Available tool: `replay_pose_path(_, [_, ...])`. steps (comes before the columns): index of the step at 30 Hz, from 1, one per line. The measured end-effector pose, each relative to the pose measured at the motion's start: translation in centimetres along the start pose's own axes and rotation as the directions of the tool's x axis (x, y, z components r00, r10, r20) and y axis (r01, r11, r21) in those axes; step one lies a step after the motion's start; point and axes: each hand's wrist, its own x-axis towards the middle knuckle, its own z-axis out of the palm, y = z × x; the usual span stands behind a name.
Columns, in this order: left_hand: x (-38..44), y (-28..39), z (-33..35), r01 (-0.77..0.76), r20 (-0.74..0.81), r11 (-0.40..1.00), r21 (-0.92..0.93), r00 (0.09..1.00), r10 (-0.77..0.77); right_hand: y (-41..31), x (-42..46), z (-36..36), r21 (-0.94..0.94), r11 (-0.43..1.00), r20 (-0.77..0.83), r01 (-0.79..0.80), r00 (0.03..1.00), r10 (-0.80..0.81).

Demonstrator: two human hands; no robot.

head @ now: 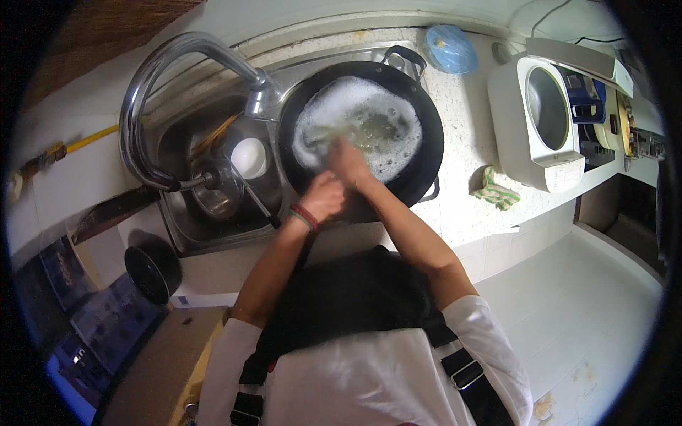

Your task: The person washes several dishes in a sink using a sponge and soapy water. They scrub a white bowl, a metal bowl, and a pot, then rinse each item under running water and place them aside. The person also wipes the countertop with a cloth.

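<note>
A large black wok (432, 133) stands over the sink's right side and the counter, with foamy water (391, 136) in it. My left hand (323, 196), with a red band at the wrist, is closed at the wok's near left rim; it seems to grip the wok's handle, but that part is hidden. My right hand (347, 162) is over the foam just beside it, blurred, with its fingers bent down at the suds. Whether it holds something cannot be made out. Left of the wok, the steel sink (176, 234) holds a white bowl (249, 158), wooden chopsticks (218, 133) and a metal pot (216, 197).
A chrome faucet (128, 117) arches over the sink. On the counter to the right are a blue plastic-covered bowl (452, 49), a green-striped cloth (498, 190) and a white rice cooker (506, 122) with its lid up. A black pot (153, 274) stands at lower left.
</note>
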Motion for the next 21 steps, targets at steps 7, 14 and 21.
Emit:
replay_pose_path(7, [-4.1,0.7,3.0,-0.086,-0.192,0.956,0.279,0.971,0.143,2.8,3.5,-2.6,-0.095,0.995,-0.303,0.019,0.952,-0.047])
replay_pose_path(14, [-1.3,0.9,2.8,-0.256,-0.384,0.947,0.193,0.869,0.313,0.8,0.7,-6.3,0.661,0.736,0.082,-0.147,0.989,0.125])
replay_pose_path(21, [-1.6,-0.5,3.7,-0.214,-0.109,0.966,0.141,0.967,0.23,-1.3,-0.8,-3.3,0.213,0.963,-0.246,0.163,0.963,-0.109])
